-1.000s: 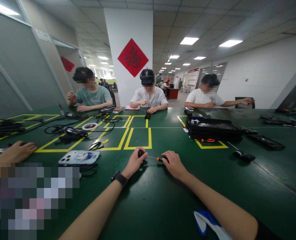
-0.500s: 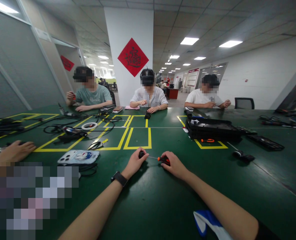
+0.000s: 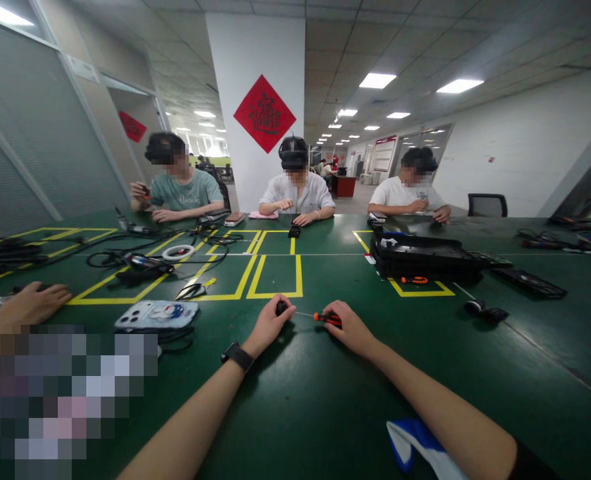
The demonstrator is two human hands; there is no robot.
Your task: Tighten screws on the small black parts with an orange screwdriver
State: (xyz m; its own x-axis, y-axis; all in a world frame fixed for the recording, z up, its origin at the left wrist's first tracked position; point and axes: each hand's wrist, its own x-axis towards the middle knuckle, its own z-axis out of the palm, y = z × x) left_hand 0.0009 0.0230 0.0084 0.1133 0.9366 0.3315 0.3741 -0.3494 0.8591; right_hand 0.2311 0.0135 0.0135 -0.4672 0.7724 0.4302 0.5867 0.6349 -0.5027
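Screwdriver (image 3: 321, 318) in right hand (image 3: 349, 326) curled nearly closed

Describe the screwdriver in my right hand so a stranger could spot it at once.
On the green table, look just nearer than the yellow tape outlines. There, the right hand holds the black-and-orange screwdriver, its thin shaft pointing toward a dark object in the left hand. It is gripped, unlike the orange item lying beside the black tray.
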